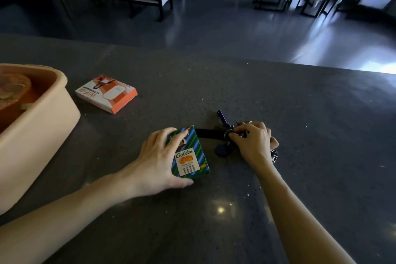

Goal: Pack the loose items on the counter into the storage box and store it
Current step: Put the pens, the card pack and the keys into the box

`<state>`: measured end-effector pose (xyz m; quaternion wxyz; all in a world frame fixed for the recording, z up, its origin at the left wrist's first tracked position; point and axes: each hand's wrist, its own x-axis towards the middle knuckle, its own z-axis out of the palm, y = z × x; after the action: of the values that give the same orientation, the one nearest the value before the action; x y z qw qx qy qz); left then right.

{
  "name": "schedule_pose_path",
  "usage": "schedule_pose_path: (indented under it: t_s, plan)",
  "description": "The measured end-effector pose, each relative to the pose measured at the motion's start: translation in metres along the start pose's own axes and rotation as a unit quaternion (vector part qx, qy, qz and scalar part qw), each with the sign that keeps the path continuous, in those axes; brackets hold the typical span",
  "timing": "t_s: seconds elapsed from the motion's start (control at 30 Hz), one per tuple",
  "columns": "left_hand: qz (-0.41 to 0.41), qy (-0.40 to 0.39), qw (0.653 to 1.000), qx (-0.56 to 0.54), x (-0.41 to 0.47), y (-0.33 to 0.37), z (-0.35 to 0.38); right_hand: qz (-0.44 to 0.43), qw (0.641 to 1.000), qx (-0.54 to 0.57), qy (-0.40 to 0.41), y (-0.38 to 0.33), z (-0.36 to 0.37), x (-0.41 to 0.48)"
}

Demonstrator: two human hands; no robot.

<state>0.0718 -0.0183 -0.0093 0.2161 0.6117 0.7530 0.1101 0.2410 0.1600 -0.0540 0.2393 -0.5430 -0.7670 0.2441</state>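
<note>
A small green and blue striped box marked "Golden" (190,158) lies flat on the dark counter (214,83); my left hand (158,163) grips it, fingers over its top edge and thumb under its near edge. Just to its right lies a bunch of keys (225,133) with a black strap and a dark round fob. My right hand (252,141) is closed on the key ring. An orange and white "WiFi" box (106,93) lies farther back on the left. The peach storage box (53,113) stands open at the left edge with an orange item inside.
The counter's far edge runs across the view, with a dark glossy floor beyond it. Chairs and tables draped in white cloth stand in the background. A bright light reflection sits on the counter near me.
</note>
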Motion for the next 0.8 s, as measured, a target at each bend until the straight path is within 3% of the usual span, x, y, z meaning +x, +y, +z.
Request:
schedule_pose_path:
  t_s: [0.2, 0.43, 0.67, 0.8]
  plan:
    - [-0.002, 0.031, 0.999, 0.015, -0.004, -0.001, -0.012, -0.016, 0.999, 0.052, -0.003, -0.019, -0.016, -0.009]
    - [0.007, 0.114, 0.993, 0.015, -0.036, -0.025, -0.056, -0.077, 0.972, 0.222, -0.021, -0.087, -0.045, -0.025]
    - [0.011, 0.191, 0.981, 0.019, -0.088, -0.061, -0.096, -0.098, 0.956, 0.27, -0.06, -0.158, -0.038, -0.055]
    - [0.007, 0.195, 0.98, 0.03, -0.122, -0.098, -0.121, -0.119, 0.955, 0.266, -0.063, -0.204, -0.015, -0.076]
